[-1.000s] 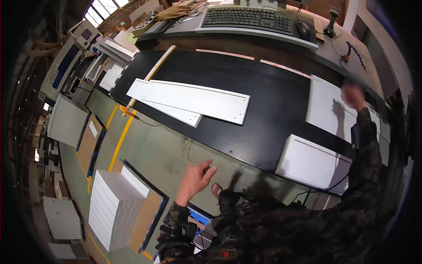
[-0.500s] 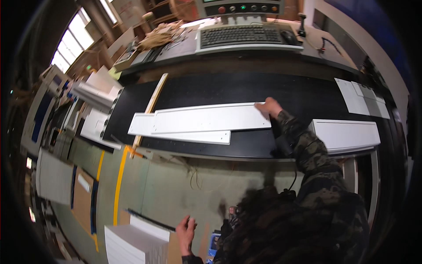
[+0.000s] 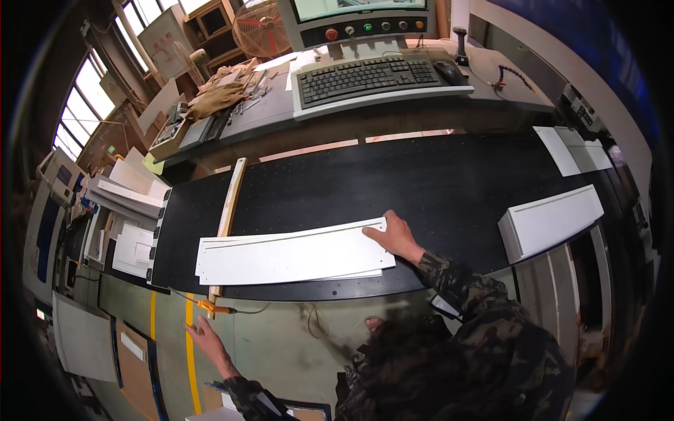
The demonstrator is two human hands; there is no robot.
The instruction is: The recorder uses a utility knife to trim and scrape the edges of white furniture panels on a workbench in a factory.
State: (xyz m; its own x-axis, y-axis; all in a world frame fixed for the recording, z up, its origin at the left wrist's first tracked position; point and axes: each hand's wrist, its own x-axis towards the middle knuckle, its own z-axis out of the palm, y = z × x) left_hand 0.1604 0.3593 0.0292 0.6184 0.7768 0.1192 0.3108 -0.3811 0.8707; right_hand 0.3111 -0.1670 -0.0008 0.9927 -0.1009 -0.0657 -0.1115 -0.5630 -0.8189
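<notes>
A long white panel (image 3: pixel 302 259) lies on the black machine table (image 3: pixel 316 189), almost fully over a second white panel (image 3: pixel 361 274) whose front edge peeks out. My right hand (image 3: pixel 395 237) grips the upper panel's right end, thumb on its top face. The panels' left ends rest across a narrow wooden strip (image 3: pixel 230 198). Off the table's front edge, my left hand (image 3: pixel 209 345) reaches out over the floor with nothing in it, fingers extended. Just above it is an orange-handled tool (image 3: pixel 214 307) with a cable, at the foot of the strip.
A stack of white panels (image 3: pixel 554 219) stands at the table's right, with thin white sheets (image 3: pixel 572 151) behind. Beyond the table are a keyboard (image 3: pixel 368 77), a mouse (image 3: pixel 449 73), a control panel (image 3: pixel 365 29) and brown gloves (image 3: pixel 216 100). More white boards (image 3: pixel 133 249) lie left.
The upper panel has shifted left and lines up more closely with the lower one, my right hand still at its end. My left hand has moved left and up towards the table edge.
</notes>
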